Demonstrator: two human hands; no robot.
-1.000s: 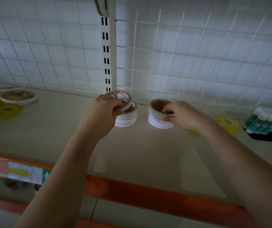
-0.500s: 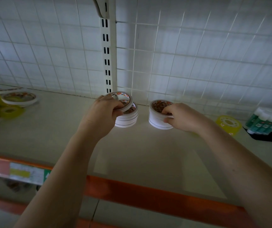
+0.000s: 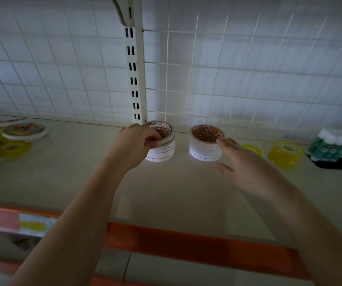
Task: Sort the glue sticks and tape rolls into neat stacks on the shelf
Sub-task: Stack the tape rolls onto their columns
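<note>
Reaching over the orange shelf edge (image 3: 186, 242), the right hand (image 3: 246, 162) hangs with fingers spread and loose, holding nothing, its fingertips (image 3: 220, 141) just beside the right tape stack (image 3: 205, 147). Beyond the forearm, the left hand (image 3: 135, 145) pinches a white tape roll (image 3: 161, 131), tilted on top of the left tape stack (image 3: 161, 151). Right of the free hand sit yellow tape rolls (image 3: 285, 153), then glue sticks (image 3: 331, 143). Behind stands the wire grid (image 3: 248, 69)

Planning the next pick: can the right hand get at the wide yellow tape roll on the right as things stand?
Probably yes. The right hand is open and empty, and the yellow tape roll sits just to its right on bare shelf, nothing between them.
</note>
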